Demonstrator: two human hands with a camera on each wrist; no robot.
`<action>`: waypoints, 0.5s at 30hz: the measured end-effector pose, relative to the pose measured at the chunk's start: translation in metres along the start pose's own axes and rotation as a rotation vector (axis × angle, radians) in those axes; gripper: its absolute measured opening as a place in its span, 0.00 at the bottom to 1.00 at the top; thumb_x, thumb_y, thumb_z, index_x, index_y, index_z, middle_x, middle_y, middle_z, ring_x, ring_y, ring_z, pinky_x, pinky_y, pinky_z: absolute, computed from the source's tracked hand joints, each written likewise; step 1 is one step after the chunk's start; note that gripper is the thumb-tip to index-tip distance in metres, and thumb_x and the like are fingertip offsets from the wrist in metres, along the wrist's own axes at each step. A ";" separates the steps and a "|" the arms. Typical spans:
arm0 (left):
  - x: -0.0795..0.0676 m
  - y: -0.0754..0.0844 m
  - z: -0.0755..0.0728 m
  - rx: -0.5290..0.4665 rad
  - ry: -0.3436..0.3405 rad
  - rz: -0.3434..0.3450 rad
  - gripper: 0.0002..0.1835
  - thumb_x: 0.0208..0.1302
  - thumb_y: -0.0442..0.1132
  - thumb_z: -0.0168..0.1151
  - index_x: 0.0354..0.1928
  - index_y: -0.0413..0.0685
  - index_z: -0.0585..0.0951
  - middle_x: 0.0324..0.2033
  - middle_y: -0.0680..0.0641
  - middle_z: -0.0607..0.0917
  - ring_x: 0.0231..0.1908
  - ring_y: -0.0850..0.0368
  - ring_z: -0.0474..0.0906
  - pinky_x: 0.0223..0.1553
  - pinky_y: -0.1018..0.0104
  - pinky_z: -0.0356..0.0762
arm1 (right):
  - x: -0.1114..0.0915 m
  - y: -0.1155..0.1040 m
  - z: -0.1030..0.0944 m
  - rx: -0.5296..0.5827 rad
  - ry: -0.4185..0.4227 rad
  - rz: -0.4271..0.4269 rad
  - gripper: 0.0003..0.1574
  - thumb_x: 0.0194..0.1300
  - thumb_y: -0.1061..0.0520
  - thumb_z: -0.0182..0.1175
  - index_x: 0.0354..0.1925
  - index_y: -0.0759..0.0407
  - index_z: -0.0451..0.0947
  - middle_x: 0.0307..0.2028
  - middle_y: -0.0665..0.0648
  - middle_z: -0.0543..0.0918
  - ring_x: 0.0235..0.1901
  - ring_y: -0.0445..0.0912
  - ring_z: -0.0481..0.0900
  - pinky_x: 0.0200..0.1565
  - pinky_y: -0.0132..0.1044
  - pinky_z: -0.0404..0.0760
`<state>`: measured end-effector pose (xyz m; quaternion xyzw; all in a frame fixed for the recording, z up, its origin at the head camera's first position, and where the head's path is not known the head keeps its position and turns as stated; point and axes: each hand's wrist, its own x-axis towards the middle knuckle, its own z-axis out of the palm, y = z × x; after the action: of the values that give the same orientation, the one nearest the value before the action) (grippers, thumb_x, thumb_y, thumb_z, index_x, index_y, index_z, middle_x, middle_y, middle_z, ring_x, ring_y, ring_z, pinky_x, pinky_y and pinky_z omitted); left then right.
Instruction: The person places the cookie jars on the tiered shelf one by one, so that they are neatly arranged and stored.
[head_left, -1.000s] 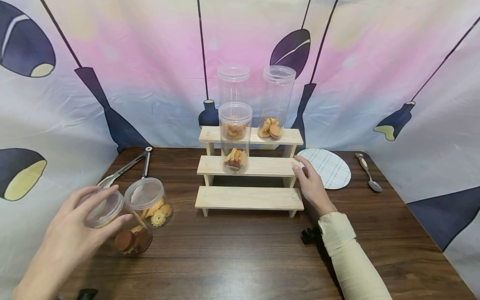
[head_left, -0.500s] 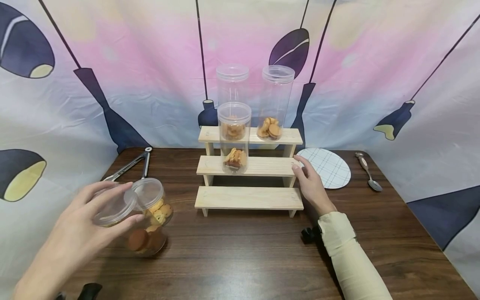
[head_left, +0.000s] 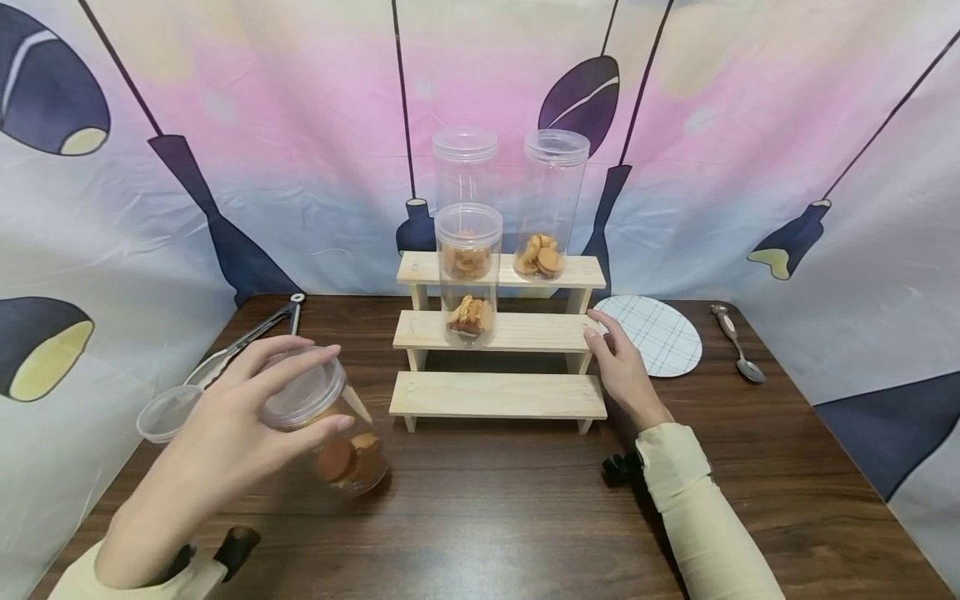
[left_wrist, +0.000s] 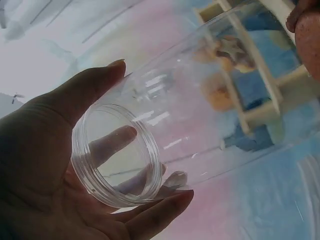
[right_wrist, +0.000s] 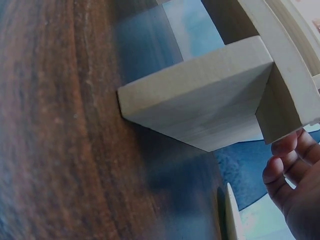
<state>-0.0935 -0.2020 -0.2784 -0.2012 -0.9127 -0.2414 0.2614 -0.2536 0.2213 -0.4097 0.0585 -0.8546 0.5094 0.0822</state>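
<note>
In the head view, my left hand (head_left: 247, 408) grips a clear cookie jar (head_left: 369, 442) near its lid, thumb on the near side and fingers across the far side. The jar leans, its brown round cookies gathered at the bottom. In the left wrist view, the fingers wrap around the ridged lid (left_wrist: 120, 155), and cookies show at the jar's far end. My right hand (head_left: 622, 371) holds the right end of the middle step of a wooden three-step stand (head_left: 498, 396). In the right wrist view, curled fingertips (right_wrist: 285, 145) meet the board's edge.
On the top step stand two tall cookie jars (head_left: 551, 192); one more jar (head_left: 470, 275) is on the middle step. A clear lid (head_left: 167, 414) shows left of my left hand, with metal tongs (head_left: 243, 342) behind. A checked oval mat (head_left: 652, 337) and spoon (head_left: 738, 346) lie right.
My left hand has carried the jar of brown cookies rightward, across the jar of yellow cookies, now mostly hidden. A clear lid shows at the left. My right hand has stayed at the stand.
</note>
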 end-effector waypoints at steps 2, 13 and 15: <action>0.007 0.006 0.002 -0.032 0.009 0.022 0.40 0.38 0.42 0.85 0.60 0.62 0.82 0.56 0.52 0.77 0.45 0.58 0.76 0.40 0.79 0.69 | 0.000 0.000 0.000 -0.002 -0.002 -0.006 0.39 0.74 0.29 0.44 0.75 0.42 0.61 0.40 0.61 0.76 0.37 0.53 0.73 0.42 0.46 0.73; 0.046 0.045 0.020 -0.155 -0.045 0.069 0.36 0.47 0.48 0.82 0.62 0.63 0.80 0.60 0.54 0.75 0.49 0.61 0.76 0.43 0.70 0.76 | 0.000 0.000 -0.001 -0.003 -0.005 -0.004 0.36 0.74 0.31 0.45 0.74 0.40 0.62 0.37 0.60 0.75 0.37 0.54 0.73 0.43 0.46 0.72; 0.055 0.055 0.022 -0.183 -0.059 0.110 0.35 0.48 0.49 0.81 0.62 0.62 0.81 0.61 0.53 0.74 0.47 0.60 0.77 0.42 0.66 0.78 | 0.000 0.001 -0.001 -0.005 -0.002 -0.007 0.36 0.74 0.31 0.45 0.74 0.40 0.62 0.38 0.60 0.75 0.37 0.54 0.73 0.43 0.46 0.71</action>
<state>-0.1179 -0.1328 -0.2447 -0.2811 -0.8816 -0.3029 0.2280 -0.2538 0.2227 -0.4095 0.0617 -0.8558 0.5067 0.0835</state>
